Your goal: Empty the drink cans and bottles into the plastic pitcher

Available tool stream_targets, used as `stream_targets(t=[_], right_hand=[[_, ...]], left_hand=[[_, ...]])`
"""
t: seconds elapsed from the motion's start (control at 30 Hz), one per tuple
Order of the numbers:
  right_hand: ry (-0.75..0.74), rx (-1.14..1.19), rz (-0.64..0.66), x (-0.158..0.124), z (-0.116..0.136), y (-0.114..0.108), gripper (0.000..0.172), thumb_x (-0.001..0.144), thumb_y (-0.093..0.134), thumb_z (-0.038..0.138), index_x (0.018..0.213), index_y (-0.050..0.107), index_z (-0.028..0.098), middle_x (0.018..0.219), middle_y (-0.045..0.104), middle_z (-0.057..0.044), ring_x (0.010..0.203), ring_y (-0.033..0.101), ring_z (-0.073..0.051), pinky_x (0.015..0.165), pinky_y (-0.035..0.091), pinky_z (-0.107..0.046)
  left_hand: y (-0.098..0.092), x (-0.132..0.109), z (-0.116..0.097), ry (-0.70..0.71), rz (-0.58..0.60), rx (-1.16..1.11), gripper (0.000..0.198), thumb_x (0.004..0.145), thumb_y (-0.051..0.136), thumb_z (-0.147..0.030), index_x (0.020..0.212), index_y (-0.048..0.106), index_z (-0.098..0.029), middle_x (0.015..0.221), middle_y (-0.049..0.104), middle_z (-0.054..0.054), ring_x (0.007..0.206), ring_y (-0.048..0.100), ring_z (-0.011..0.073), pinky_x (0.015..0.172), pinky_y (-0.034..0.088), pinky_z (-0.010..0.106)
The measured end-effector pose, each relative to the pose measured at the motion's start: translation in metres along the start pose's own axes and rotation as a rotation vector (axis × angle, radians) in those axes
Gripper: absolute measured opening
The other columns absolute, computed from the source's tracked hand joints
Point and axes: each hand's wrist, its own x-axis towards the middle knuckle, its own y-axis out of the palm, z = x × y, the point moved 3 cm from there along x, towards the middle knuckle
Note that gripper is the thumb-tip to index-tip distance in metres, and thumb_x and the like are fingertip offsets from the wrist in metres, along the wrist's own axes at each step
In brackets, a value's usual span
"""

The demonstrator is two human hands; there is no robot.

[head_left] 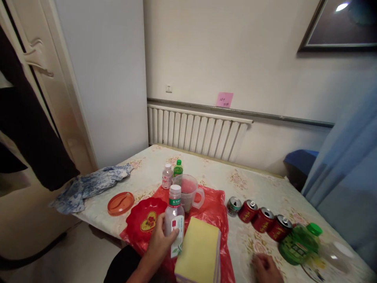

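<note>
My left hand (160, 241) is wrapped round a clear bottle (174, 220) with a white cap and a green-and-white label, held upright. This bottle stands in front of a clear plastic jug (188, 190) with a handle. Left of the bottle lies a red scalloped plate (144, 220), and to its right a yellow block-like stack (198, 247); red plastic sheeting (219, 200) spreads beneath them. My right hand (265, 269) is low over the tablecloth, near the cans, its fingers curled and partly blurred; whether it holds anything cannot be made out.
A row of several cans (263, 219) runs toward a large green bottle (300, 243) and a clear bottle (337, 255) at the right. Two small bottles (167, 177) stand behind the jug. An orange lid (120, 203) and blue-white cloth (94, 184) lie left.
</note>
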Motion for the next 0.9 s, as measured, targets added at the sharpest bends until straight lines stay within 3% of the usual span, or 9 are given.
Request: stream_targets(t=[0.17,0.27,0.37,0.53,0.7,0.9], right_hand=[[-0.25,0.353,0.309,-0.044,0.088,0.032,0.032,0.072,0.057,0.051,0.083,0.061,0.021,0.07,0.067,-0.003,0.065,0.062,-0.022,0.059,0.049,-0.031],[-0.364,0.438,0.414,-0.067,0.132,0.033,0.035,0.078,0.06,0.05,0.093,0.063,0.019,0.072,0.066,-0.002,0.063,0.06,-0.02,0.059,0.048,-0.029],[-0.432,0.454,0.478,-0.078,0.157,0.028,0.041,0.082,0.058,0.051,0.104,0.063,0.017,0.076,0.065,-0.002,0.064,0.058,-0.018,0.058,0.048,-0.028],[-0.553,0.314,0.479,-0.081,0.172,0.021,0.041,0.084,0.057,0.051,0.104,0.066,0.017,0.074,0.061,0.0,0.065,0.054,-0.016,0.062,0.044,-0.026],[-0.519,0.227,0.569,-0.082,0.169,0.023,0.03,0.083,0.06,0.045,0.089,0.068,0.017,0.07,0.061,0.002,0.062,0.049,-0.014,0.059,0.038,-0.024],[-0.476,0.284,0.661,-0.083,0.157,0.027,0.031,0.08,0.062,0.045,0.085,0.066,0.015,0.073,0.061,0.001,0.067,0.052,-0.015,0.063,0.04,-0.026]], left_hand=[[0.028,-0.035,0.011,-0.053,0.187,0.037,0.053,0.069,0.063,-0.031,0.118,0.046,-0.021,0.118,0.066,0.008,0.112,0.063,0.0279,0.095,0.051,0.04],[0.041,-0.05,0.011,-0.066,0.307,0.12,0.053,0.067,0.061,-0.026,0.119,0.048,-0.022,0.121,0.065,0.008,0.114,0.061,0.0267,0.1,0.048,0.04],[0.048,-0.061,0.007,-0.085,0.355,0.238,0.058,0.063,0.062,-0.024,0.12,0.049,-0.021,0.124,0.063,0.01,0.118,0.058,0.0279,0.105,0.043,0.041],[0.053,-0.072,-0.002,-0.05,0.446,0.352,0.058,0.062,0.064,-0.026,0.119,0.053,-0.021,0.122,0.064,0.009,0.116,0.058,0.0282,0.103,0.043,0.039],[0.05,-0.078,-0.002,0.022,0.504,0.409,0.056,0.066,0.064,-0.026,0.12,0.053,-0.021,0.12,0.064,0.008,0.11,0.059,0.0267,0.1,0.045,0.038],[0.046,-0.086,0.005,-0.041,0.567,0.406,0.056,0.066,0.064,-0.025,0.121,0.051,-0.021,0.121,0.063,0.008,0.112,0.058,0.0258,0.101,0.043,0.037]])
